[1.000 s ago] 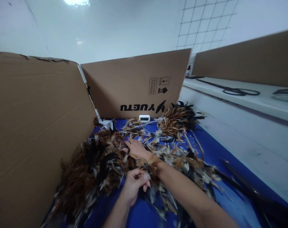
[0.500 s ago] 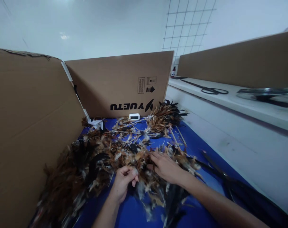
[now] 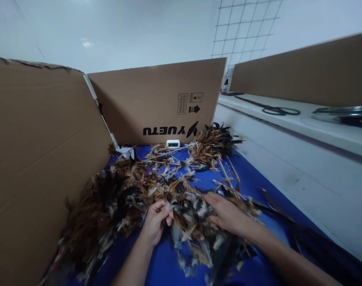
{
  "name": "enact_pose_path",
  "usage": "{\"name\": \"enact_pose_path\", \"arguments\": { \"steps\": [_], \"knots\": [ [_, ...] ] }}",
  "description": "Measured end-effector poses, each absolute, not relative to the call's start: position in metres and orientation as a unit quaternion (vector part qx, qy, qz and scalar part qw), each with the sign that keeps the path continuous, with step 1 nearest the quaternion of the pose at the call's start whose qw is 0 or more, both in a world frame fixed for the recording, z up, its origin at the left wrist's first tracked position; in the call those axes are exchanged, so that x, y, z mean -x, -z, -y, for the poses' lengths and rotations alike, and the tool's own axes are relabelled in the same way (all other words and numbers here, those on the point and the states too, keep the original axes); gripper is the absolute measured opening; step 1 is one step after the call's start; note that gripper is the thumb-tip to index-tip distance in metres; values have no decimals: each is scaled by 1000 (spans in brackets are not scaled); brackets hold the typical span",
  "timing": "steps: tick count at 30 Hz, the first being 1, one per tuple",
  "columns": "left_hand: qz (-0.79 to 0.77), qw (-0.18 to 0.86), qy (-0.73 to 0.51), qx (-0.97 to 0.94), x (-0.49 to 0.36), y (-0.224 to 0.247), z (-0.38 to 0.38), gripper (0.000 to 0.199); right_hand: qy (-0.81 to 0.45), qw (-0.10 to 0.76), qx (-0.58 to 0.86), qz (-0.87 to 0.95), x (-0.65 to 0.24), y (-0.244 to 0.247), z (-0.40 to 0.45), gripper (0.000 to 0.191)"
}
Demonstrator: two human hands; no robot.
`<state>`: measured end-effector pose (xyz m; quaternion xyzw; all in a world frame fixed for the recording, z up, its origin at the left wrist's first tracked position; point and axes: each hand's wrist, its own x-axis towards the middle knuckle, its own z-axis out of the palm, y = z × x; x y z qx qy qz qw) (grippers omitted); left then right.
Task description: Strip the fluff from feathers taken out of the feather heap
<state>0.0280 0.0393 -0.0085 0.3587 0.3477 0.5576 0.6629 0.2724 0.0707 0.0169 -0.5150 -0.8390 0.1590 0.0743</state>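
Brown, black and white feathers (image 3: 192, 214) lie in a loose heap across the blue table surface (image 3: 164, 258). My left hand (image 3: 157, 218) is closed in a pinch at the near edge of the heap, with a pale tuft of feather showing at its fingertips. To its right, my right hand (image 3: 225, 212) rests with its fingers stretched out on the feathers, holding nothing visible. A larger, darker pile of feathers (image 3: 91, 214) spreads along the left side.
Cardboard panels (image 3: 157, 99) stand at the back and left. A small white digital display (image 3: 173, 143) sits by the back panel, near a feather bundle (image 3: 213, 143). Black long-handled scissors (image 3: 276, 110) lie on the white ledge (image 3: 306, 119). Dark long tools (image 3: 291, 226) lie at right.
My right hand has moved right, away from my left hand, its fingers sweeping over the feathers and uncovering white and dark ones between the hands. My left hand keeps its pinch.
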Motion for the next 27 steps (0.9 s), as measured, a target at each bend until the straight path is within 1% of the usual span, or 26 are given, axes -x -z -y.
{"name": "enact_pose_path", "arguments": {
  "steps": [2,4,8,12,15,18,21,27],
  "knots": [
    [-334,670,-567,-344,-27,9,-40,29,-165,79,502,845,-267,-18,-75,27],
    [-320,673,-582,-326,-26,9,-40,29,-163,86,502,845,-264,-21,-83,18],
    [-301,677,-604,-295,-25,11,-42,30,-176,147,503,833,-265,-32,-106,19],
    [-290,684,-601,-294,-25,11,-43,30,-167,219,543,793,-268,-44,-129,14],
    [-285,685,-603,-292,-26,11,-43,29,-169,262,557,770,-268,-48,-141,19],
    [-281,691,-603,-283,-25,12,-43,26,-205,299,547,754,-265,-46,-147,22],
    [-275,696,-601,-279,-25,13,-43,26,-240,305,544,744,-260,-42,-146,23],
    [-275,692,-608,-277,-25,10,-44,26,-248,249,550,757,-252,-34,-133,22]
  ]
}}
